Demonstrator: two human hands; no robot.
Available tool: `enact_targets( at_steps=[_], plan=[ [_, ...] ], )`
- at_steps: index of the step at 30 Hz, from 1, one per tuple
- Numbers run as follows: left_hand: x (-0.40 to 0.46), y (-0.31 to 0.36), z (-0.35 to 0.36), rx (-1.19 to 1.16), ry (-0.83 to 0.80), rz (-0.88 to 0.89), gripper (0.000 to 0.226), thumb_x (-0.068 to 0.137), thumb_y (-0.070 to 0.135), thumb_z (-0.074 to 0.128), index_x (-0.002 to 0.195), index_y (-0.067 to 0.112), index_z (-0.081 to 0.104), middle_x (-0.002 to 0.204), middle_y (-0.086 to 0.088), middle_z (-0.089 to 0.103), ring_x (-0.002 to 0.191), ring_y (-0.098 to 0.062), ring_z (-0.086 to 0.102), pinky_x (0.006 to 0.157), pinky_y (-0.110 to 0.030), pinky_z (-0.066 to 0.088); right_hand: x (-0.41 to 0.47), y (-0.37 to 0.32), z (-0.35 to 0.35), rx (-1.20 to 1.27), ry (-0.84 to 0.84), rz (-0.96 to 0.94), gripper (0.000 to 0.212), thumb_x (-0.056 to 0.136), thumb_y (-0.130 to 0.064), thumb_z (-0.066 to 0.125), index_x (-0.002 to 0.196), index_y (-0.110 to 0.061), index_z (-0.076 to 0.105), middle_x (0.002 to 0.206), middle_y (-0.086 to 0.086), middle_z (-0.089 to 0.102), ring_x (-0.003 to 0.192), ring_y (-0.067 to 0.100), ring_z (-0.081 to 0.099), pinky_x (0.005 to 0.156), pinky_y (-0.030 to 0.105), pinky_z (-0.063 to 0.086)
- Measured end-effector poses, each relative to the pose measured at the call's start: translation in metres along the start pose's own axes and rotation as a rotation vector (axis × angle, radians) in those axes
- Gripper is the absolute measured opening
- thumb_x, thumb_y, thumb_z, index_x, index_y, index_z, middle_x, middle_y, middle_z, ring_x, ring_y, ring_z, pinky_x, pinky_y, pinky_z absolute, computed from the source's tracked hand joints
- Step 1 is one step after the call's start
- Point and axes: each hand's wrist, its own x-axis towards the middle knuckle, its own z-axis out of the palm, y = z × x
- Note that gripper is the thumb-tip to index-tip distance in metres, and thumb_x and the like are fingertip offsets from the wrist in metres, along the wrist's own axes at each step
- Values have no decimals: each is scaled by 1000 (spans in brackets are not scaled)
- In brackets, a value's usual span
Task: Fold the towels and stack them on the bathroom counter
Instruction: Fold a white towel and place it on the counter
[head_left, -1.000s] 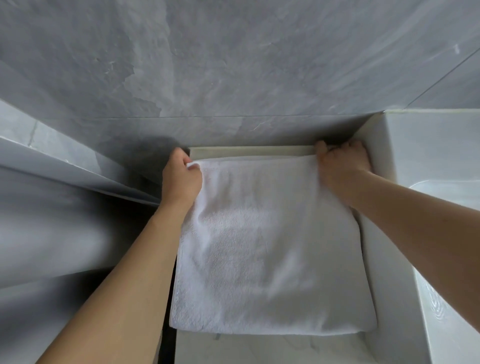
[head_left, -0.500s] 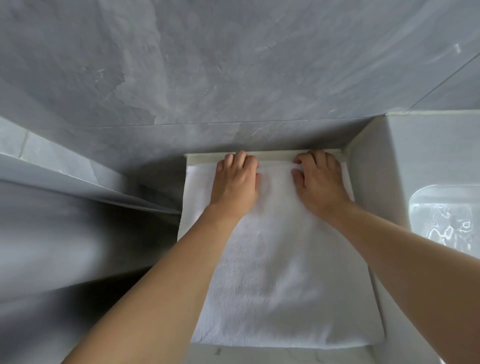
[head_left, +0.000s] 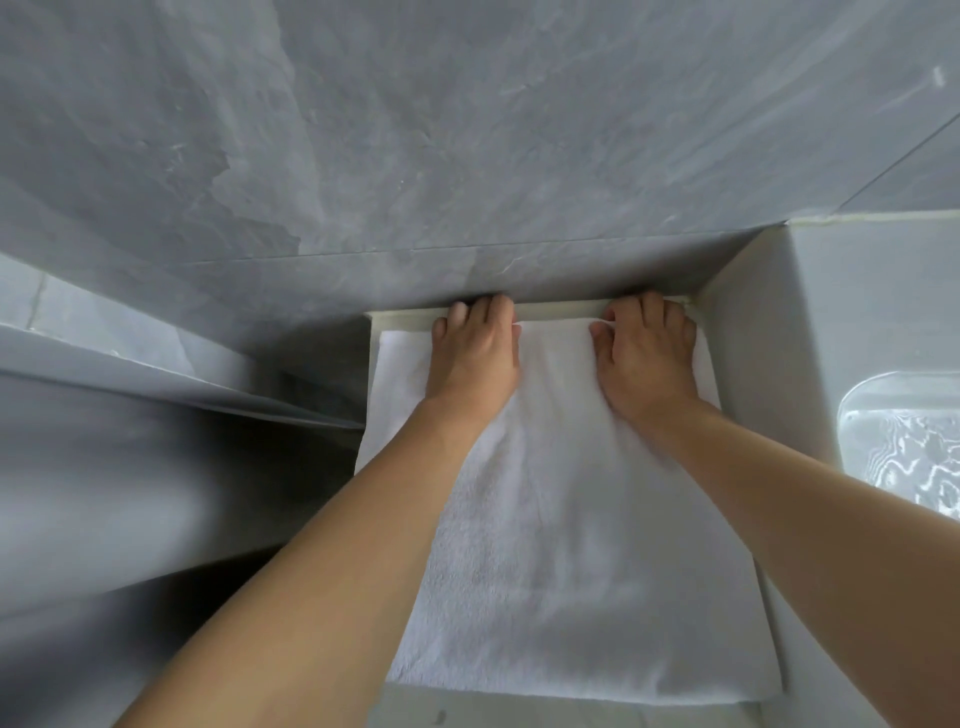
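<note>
Both hands, left hand (head_left: 475, 353) and right hand (head_left: 647, 358), press flat, fingers straight, on the towel's (head_left: 571, 545) far edge. It looks folded and placed on the tabletop (head_left: 400, 315). Next likely calls for fetching another towel.

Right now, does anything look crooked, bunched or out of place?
Nothing stands out. The white towel lies flat and square on the ledge, with the left hand and right hand pressing its far edge.

Left hand (head_left: 475, 358): moved from towel's (head_left: 571, 545) far-left corner inward; now flat at far edge.
Right hand (head_left: 647, 358): released far-right corner; now pressing flat, fingertips over far edge.
</note>
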Motion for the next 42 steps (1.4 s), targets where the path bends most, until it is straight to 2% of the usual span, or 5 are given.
enact_targets(
  at_steps=[8, 15, 29, 37, 42],
  plan=[
    [-14, -5, 12, 149, 211, -77, 30, 97, 38, 51, 100, 9, 59, 105, -13, 57, 98, -35, 52, 93, -45, 40, 8, 15, -20, -311, -79, -47, 62, 86, -62, 49, 106, -4, 62, 108, 21, 58, 103, 36, 51, 92, 41, 35],
    [-13, -5, 4, 217, 257, 57, 25, 94, 32, 58, 89, 7, 57, 83, -13, 60, 81, -33, 55, 79, -43, 45, 23, 6, -44, -449, -155, -372, 37, 101, -45, 38, 118, -14, 46, 99, 10, 70, 87, 34, 66, 60, 33, 34],
    [-5, -24, -3, 288, 288, 129, 20, 97, 26, 60, 86, 10, 65, 87, -8, 61, 81, -31, 56, 77, -41, 39, -40, -10, -11, -138, -24, -302, 49, 96, -36, 40, 135, -7, 52, 132, 16, 52, 116, 35, 50, 104, 46, 33],
    [-55, -13, 1, 24, 131, 234, 34, 96, 19, 46, 125, 8, 59, 132, -11, 56, 122, -35, 52, 112, -47, 35, -35, 5, -1, -76, -187, -272, 65, 98, -49, 18, 154, -18, 26, 157, 10, 27, 149, 27, 16, 122, 46, 4],
    [-72, -30, 6, 193, -141, 112, 67, 100, 58, 14, 161, 32, 10, 169, 3, 3, 156, -20, -2, 125, -51, 3, -35, 6, -4, -71, -217, -220, 63, 101, -52, 28, 155, -23, 18, 161, 8, 14, 150, 26, 3, 120, 46, -8]
  ],
)
